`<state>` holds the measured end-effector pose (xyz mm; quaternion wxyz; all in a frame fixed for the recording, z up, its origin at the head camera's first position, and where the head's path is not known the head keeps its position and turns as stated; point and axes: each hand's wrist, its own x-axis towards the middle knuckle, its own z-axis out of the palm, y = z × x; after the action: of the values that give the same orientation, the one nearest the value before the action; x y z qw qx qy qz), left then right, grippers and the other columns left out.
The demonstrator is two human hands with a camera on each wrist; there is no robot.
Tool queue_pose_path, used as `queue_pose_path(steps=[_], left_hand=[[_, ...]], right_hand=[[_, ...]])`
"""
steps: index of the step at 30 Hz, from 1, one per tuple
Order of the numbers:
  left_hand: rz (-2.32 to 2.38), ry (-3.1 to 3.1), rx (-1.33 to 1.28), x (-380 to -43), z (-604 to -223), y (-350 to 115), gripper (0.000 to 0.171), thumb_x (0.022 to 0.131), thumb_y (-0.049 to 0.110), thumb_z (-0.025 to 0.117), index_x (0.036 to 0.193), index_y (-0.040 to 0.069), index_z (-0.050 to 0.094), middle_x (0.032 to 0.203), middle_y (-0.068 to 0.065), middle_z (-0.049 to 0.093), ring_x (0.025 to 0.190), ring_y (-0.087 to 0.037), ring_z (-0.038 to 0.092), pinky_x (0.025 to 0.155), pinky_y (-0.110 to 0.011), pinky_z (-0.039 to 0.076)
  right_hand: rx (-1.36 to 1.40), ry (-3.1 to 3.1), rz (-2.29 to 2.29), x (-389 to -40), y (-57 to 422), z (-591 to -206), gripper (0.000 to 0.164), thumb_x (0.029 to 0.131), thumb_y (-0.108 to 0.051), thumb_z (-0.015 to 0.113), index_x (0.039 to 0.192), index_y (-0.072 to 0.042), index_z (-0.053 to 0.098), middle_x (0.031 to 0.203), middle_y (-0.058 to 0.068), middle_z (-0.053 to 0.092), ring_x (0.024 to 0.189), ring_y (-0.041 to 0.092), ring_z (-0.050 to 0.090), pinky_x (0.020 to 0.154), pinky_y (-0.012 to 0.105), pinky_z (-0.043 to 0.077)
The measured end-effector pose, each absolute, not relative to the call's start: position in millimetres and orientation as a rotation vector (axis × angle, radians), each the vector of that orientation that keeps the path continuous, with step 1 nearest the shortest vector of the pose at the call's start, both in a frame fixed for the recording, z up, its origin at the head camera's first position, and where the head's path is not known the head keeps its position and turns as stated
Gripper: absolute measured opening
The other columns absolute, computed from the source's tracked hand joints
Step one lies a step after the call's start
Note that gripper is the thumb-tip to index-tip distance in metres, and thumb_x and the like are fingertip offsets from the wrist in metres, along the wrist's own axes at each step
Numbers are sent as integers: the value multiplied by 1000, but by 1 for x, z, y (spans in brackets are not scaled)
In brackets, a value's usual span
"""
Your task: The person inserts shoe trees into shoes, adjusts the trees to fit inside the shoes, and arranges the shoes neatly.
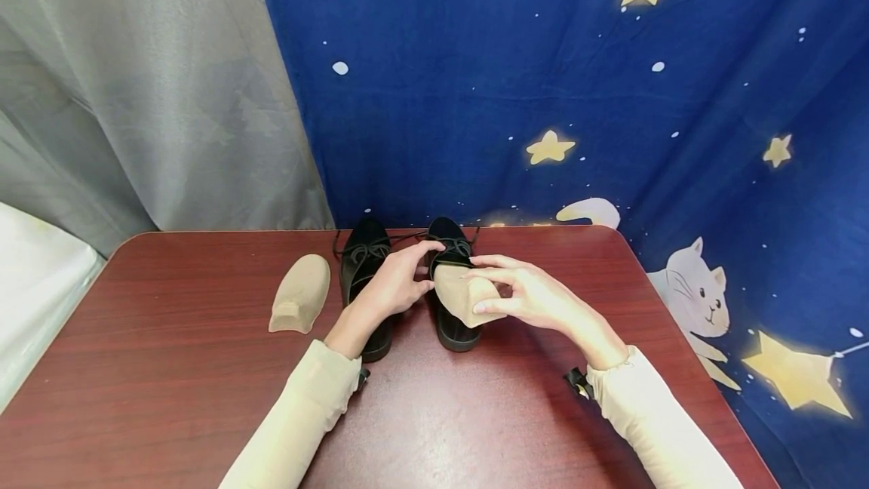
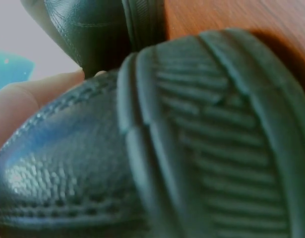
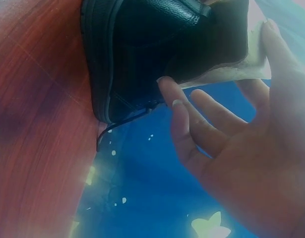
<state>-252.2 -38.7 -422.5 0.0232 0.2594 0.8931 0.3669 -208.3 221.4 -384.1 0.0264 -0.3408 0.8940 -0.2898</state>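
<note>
Two black lace-up shoes stand side by side, the left shoe [image 1: 366, 236] and the right shoe [image 1: 458, 335], toes toward the curtain. A beige moulded shoe insert [image 1: 451, 296] lies tilted over the right shoe's opening, its front end at the tongue. My right hand [image 1: 526, 291] pinches the insert's raised heel part, thumb below and fingers above. My left hand [image 1: 394, 281] reaches over the left shoe, fingers loosely bent beside the right shoe's collar; contact is unclear. A close shoe sole [image 2: 207, 139] fills much of the left wrist view.
A second beige insert [image 1: 302, 289] lies on the reddish-brown table [image 1: 190, 368], left of the shoes. Behind the table's far edge hang a grey curtain [image 1: 170, 89] and a blue star-patterned curtain [image 1: 434, 96]. Loose shoelaces [image 1: 406, 236] stick out between the shoes.
</note>
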Motion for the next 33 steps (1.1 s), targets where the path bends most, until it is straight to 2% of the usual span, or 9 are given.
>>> queue_pose_path(steps=[10, 18, 24, 28, 33], left_hand=[[1088, 2808, 788, -251, -423, -40, 64, 83, 3, 78, 140, 17, 53, 137, -11, 59, 114, -26, 62, 95, -43, 49], [1148, 2781, 752, -250, -423, -41, 62, 84, 0, 77, 138, 18, 54, 139, -12, 57, 105, -21, 68, 90, -39, 53], [1135, 2809, 780, -251, -424, -40, 63, 83, 3, 79, 139, 18, 54, 137, -12, 59, 112, -26, 65, 93, -43, 51], [1129, 2818, 776, -251, -424, -39, 63, 83, 4, 79, 138, 20, 54, 136, -12, 60, 113, -26, 64, 93, -43, 50], [1148, 2803, 779, -252, -424, -38, 62, 83, 3, 78, 138, 19, 54, 136, -14, 60, 110, -26, 65, 92, -43, 51]], right_hand=[[-1031, 2783, -901, -208, 218, -392, 52, 87, -43, 74, 134, -25, 64, 146, 3, 51, 133, 16, 48, 106, 42, 42], [-1013, 2855, -835, -211, 213, -396, 54, 87, -49, 72, 135, -27, 64, 148, 0, 49, 132, 15, 50, 104, 40, 43], [-999, 2958, -800, -205, 213, -398, 52, 88, -50, 70, 135, -30, 63, 144, 0, 52, 123, 16, 56, 96, 41, 48], [-1010, 3081, -780, -199, 213, -401, 59, 88, -56, 68, 140, -30, 58, 143, -2, 53, 121, 15, 58, 94, 41, 50], [-1107, 3093, -941, -194, 215, -404, 59, 87, -47, 74, 141, -30, 57, 143, -4, 53, 128, 11, 52, 102, 34, 45]])
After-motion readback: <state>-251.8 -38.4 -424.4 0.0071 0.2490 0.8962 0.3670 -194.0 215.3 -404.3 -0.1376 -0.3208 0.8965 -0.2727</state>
